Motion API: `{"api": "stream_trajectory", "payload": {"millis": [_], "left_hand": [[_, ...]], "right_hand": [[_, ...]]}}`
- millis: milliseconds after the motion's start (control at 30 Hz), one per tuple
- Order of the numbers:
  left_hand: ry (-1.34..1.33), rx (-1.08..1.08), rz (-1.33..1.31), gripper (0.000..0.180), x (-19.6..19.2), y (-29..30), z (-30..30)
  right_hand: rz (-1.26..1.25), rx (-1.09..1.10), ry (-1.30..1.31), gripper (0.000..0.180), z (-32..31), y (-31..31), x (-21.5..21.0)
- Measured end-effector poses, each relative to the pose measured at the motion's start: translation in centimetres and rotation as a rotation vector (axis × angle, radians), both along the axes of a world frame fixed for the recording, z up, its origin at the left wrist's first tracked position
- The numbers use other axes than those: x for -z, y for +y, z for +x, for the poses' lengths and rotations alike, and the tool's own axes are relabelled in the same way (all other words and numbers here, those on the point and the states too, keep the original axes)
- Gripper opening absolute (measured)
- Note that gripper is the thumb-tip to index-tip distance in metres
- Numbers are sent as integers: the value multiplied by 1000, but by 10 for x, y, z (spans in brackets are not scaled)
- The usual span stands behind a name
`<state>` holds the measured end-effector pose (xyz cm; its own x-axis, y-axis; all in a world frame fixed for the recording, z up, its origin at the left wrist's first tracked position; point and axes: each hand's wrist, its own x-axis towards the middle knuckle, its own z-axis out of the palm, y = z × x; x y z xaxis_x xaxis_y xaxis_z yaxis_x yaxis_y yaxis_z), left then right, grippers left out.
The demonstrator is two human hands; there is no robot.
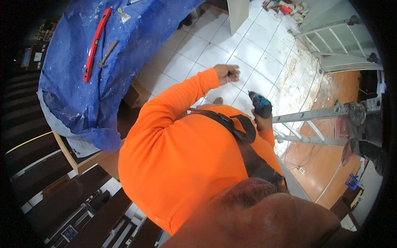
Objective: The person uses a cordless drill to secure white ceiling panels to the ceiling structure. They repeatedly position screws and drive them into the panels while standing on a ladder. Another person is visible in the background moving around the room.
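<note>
My right hand is wrapped round the grip of a blue and black cordless drill, whose bit points up and away to the left. Ahead of my body, over the white tiles, my left hand is held out with its fingers curled in. Whatever those fingers hold, if anything, is too small to make out. Both arms wear orange sleeves, and a black strap crosses my front.
A blue tarp at left bears a red spirit level, a hammer and a scraper. Aluminium ladders stand at right, with a person's shoe beside one. Cables lie on the brown floor. Tools lie far off.
</note>
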<state>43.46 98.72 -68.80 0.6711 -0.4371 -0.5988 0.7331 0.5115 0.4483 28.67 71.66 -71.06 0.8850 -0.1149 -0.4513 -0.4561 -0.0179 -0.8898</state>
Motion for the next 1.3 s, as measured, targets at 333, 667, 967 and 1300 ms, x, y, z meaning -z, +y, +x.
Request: {"api": "stream_trajectory", "payload": {"millis": [333, 667, 967, 1300], "left_hand": [[228, -471, 88, 17, 30, 137, 55], [121, -727, 295, 14, -20, 195, 167], [137, -1198, 268, 19, -27, 325, 194], [-49, -788, 1096, 27, 67, 568, 336]], "right_hand": [[41, -233, -48, 27, 149, 29, -23], [250, -512, -361, 33, 343, 86, -39], [230, -697, -443, 34, 432, 194, -36], [51, -705, -728, 35, 472, 394, -53]]}}
